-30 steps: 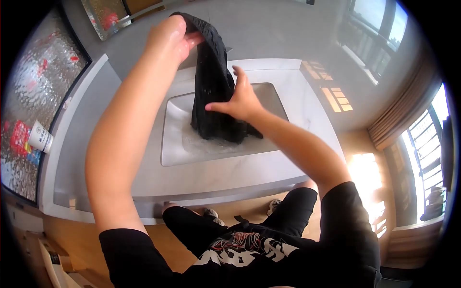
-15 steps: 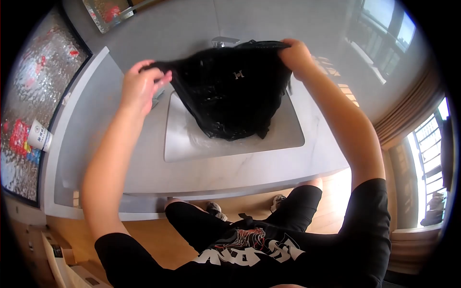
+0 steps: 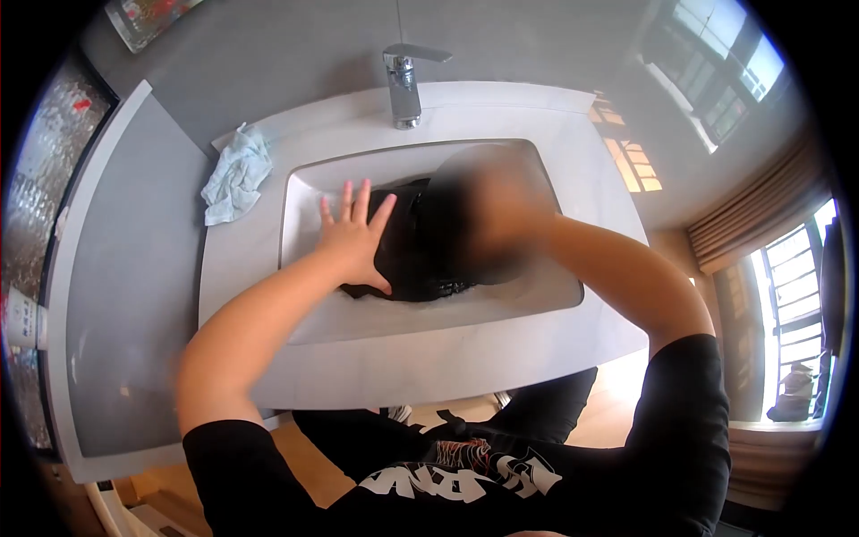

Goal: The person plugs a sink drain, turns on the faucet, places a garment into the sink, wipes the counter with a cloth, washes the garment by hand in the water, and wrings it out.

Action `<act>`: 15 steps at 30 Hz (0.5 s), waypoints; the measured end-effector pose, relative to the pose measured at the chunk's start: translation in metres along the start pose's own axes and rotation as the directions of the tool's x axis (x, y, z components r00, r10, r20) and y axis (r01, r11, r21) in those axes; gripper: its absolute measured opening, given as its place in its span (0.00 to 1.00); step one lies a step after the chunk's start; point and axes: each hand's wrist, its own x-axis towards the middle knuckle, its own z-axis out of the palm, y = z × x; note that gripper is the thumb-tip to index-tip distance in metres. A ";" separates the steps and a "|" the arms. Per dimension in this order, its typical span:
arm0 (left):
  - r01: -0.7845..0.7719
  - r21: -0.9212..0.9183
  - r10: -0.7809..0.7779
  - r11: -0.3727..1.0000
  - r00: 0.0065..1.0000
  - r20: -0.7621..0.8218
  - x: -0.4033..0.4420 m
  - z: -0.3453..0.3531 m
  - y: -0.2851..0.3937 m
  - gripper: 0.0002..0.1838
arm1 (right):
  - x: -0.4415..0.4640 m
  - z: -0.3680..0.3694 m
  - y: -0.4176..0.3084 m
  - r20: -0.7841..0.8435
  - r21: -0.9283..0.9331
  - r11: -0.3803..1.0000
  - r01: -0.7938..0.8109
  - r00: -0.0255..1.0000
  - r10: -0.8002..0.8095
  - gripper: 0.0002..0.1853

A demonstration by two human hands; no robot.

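Observation:
A wet black cloth (image 3: 413, 242) lies bunched in the white sink (image 3: 313, 313). My left hand (image 3: 353, 240) is open over the cloth's left side, its fingers spread. On the right side of the cloth, my right hand (image 3: 506, 215) is smeared by motion, and its fingers cannot be made out. Whether it grips any cloth is hidden by the blur.
Behind the sink stands a chrome faucet (image 3: 404, 89). A crumpled pale blue cloth (image 3: 238, 175) lies on the counter (image 3: 429, 367) at the left. A paper cup (image 3: 25, 320) is at the far left. A curtain (image 3: 747, 219) hangs beside the window at the right.
The black cloth was held up and spread between both hands; now it is down in the sink. My left hand has let go and opened. The faucet and pale blue cloth have come into fuller view.

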 end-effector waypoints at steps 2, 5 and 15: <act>-0.067 -0.035 0.074 0.997 0.950 0.303 0.032 0.001 -0.001 0.80 | 0.018 0.015 -0.006 0.030 0.014 0.999 -0.046 0.999 0.045 0.62; -0.032 -0.131 0.074 0.991 0.940 0.333 0.056 0.022 -0.001 0.76 | 0.052 0.054 -0.005 0.091 0.019 1.000 -0.016 0.996 0.014 0.64; 0.115 -0.346 -0.019 0.931 0.963 0.269 0.082 0.051 -0.009 0.40 | 0.100 0.057 0.001 -0.037 -0.001 0.997 0.073 0.997 -0.073 0.33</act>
